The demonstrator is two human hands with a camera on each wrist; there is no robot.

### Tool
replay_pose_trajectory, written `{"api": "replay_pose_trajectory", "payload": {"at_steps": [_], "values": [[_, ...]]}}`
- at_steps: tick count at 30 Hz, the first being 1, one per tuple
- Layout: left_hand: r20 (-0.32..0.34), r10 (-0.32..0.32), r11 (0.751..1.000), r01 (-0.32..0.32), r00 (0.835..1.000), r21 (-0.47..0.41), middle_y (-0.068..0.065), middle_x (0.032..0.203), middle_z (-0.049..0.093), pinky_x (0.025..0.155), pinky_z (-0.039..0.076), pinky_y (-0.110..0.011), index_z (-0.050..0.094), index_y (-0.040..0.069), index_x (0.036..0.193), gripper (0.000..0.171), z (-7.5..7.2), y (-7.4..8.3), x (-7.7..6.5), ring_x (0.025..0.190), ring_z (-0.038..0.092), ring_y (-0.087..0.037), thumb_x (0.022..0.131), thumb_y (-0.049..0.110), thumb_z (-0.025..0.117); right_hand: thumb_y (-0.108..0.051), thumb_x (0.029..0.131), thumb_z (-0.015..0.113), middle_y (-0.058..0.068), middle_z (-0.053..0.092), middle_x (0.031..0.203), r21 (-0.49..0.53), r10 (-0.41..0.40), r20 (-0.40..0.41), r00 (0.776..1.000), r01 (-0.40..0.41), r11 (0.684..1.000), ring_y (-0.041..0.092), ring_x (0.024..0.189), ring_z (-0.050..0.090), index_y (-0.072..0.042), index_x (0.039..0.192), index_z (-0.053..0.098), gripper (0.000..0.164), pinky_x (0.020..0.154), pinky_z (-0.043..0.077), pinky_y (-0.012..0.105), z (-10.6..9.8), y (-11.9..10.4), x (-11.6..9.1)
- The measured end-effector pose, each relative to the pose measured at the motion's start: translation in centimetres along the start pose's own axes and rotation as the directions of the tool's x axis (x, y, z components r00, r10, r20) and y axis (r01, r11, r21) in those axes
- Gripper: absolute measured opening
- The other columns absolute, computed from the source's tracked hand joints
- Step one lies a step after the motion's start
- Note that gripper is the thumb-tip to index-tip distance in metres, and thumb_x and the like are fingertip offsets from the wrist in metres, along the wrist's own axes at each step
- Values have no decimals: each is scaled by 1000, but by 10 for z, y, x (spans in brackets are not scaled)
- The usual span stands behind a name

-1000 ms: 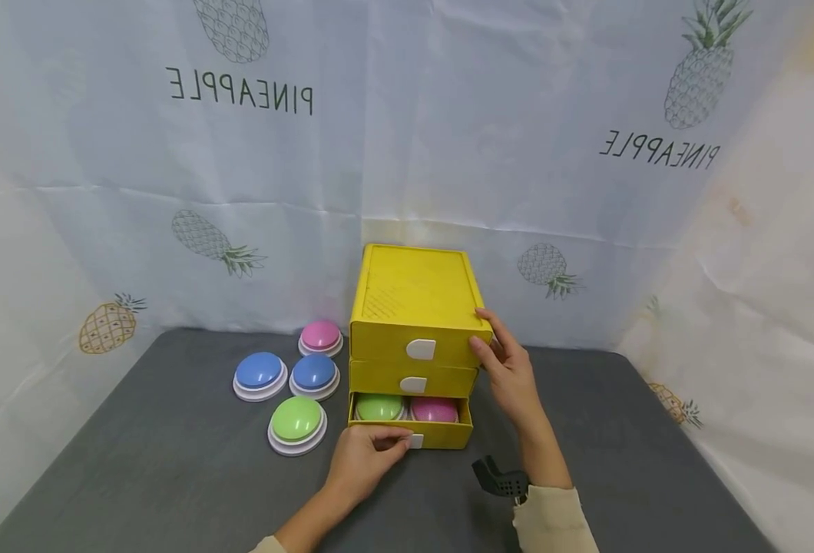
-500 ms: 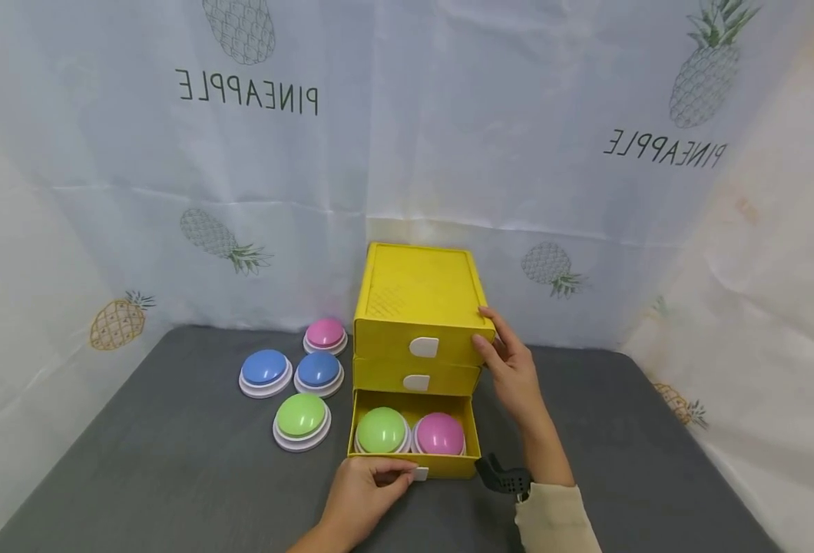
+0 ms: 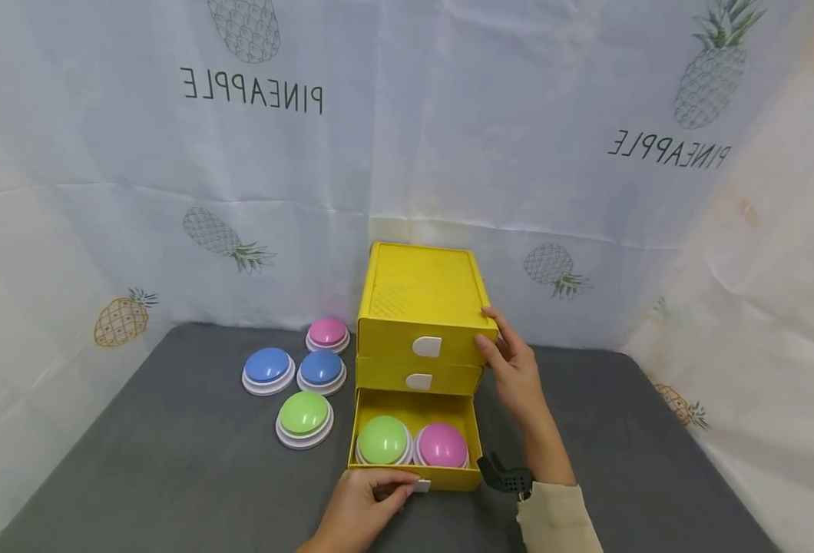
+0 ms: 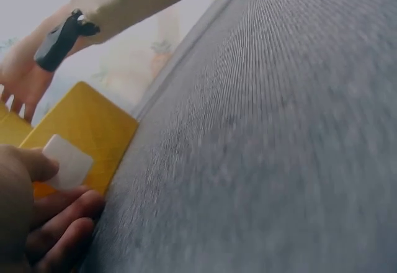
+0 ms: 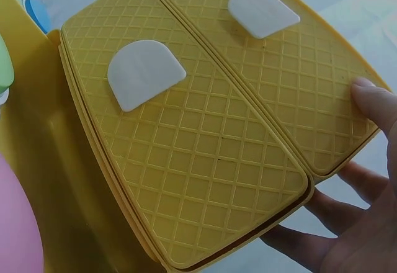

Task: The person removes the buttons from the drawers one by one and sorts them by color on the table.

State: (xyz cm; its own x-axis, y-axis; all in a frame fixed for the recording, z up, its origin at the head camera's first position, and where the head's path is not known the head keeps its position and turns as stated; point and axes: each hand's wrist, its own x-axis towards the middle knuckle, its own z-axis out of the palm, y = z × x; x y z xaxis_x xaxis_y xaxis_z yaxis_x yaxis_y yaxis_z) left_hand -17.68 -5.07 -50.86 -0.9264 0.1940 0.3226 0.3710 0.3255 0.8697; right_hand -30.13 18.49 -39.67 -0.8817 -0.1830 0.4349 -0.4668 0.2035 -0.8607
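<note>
A yellow drawer cabinet [image 3: 424, 284] with three tiers stands at the back of the table. Its bottom drawer [image 3: 448, 480] is pulled well out and holds a green domed button [image 3: 382, 440] and a pink one [image 3: 443, 445], side by side on white bases. My left hand [image 3: 362, 503] pinches the drawer's white tab [image 4: 70, 162] between thumb and fingers. At the cabinet's front right corner my right hand [image 3: 517, 376] grips the top tier, thumb on the waffle-patterned front and fingers along the side. The two upper drawers are closed.
Left of the cabinet, more domed buttons sit on the dark grey table [image 3: 172, 461]: a pink one [image 3: 327, 332], a blue one [image 3: 266, 365], another blue one [image 3: 321, 368] and a green one [image 3: 303, 413]. A pineapple-print curtain [image 3: 448, 138] hangs behind.
The bottom drawer has slid out toward me with my left hand on its tab, bringing the green and pink buttons inside into fuller view. My right hand keeps its grip on the cabinet.
</note>
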Motion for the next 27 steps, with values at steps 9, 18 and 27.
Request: {"api": "replay_pose_trajectory", "payload": {"at_steps": [9,18,27], "values": [[86,225,916,-241,971,320,16,75,72,60,46,-9,81,21,94,6,-27,44,22,64,50,13,89,23,78,-20,106,52,14,46,156,-6,2,5,1000,-2,1000,-6,119,58,-21,156,39,51,86,53,14,0,-2,0],[262,-42,973,-20,964,231,-3,116,76,91,58,-32,73,11,121,37,-15,51,84,106,69,-17,89,29,78,-21,106,53,13,48,154,-4,4,-12,1000,-4,1000,-7,120,58,-22,155,41,51,88,52,13,-1,-3,6],[354,-118,930,-22,928,368,1,122,73,95,55,-32,69,15,128,48,1,29,106,97,63,-10,87,36,79,-19,106,53,16,45,156,11,1,-14,1000,0,1000,-7,119,57,-18,154,41,50,87,52,12,1,0,3]]}}
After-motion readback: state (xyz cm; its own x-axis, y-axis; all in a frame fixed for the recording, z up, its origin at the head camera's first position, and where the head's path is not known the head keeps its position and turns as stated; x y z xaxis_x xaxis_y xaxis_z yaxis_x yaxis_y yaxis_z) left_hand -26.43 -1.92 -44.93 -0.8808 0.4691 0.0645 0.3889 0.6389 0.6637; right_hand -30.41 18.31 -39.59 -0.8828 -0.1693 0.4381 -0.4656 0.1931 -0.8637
